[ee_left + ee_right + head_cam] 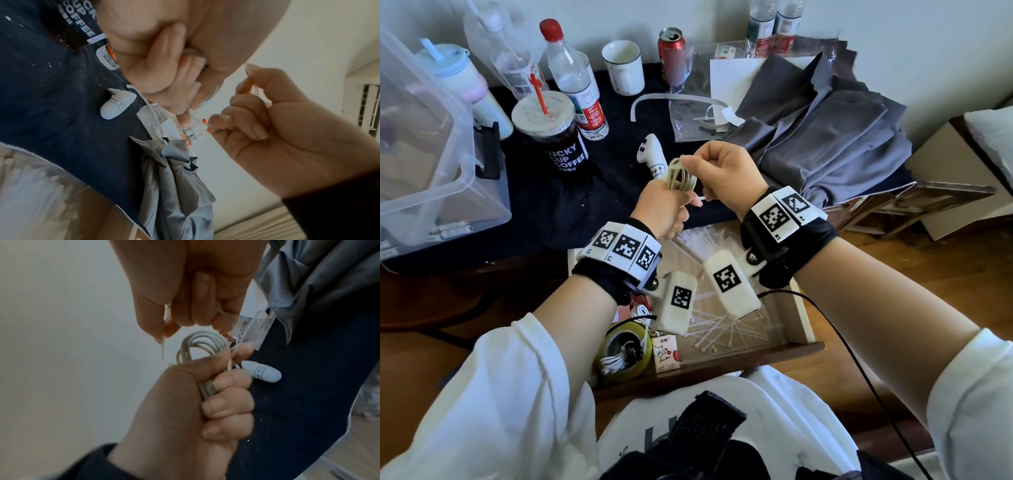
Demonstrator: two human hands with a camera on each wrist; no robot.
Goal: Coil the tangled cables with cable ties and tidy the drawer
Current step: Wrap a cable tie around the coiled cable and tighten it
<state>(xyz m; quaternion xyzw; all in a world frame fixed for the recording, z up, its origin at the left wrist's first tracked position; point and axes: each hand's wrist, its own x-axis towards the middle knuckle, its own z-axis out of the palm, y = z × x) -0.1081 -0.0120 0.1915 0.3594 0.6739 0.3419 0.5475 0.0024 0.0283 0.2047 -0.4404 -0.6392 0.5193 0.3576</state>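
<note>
The pale cable coil (681, 174) was already looped into a bundle and held up over the table, just above the open drawer (803, 308). Left hand (662, 209) had its fingers curled tight round the bundle's lower end, loops sticking out the top. Right hand (722, 174) was pinching a thin translucent cable tie (163, 346) against the coil; the tie's tail hung free and I couldn't tell whether it was threaded through its head. My read: coiling of this one was done, cinching wasn't.

Still left, judging by the drawer: a white cable (616, 361) lay loosely bunched inside a tape roll (621, 356) at the front left corner, and loose cable ties (719, 329) were scattered across the drawer floor beside a small carton (667, 353). The drawer was not tidied yet. Bottles and a coffee cup (551, 137) cluttered the table behind.
</note>
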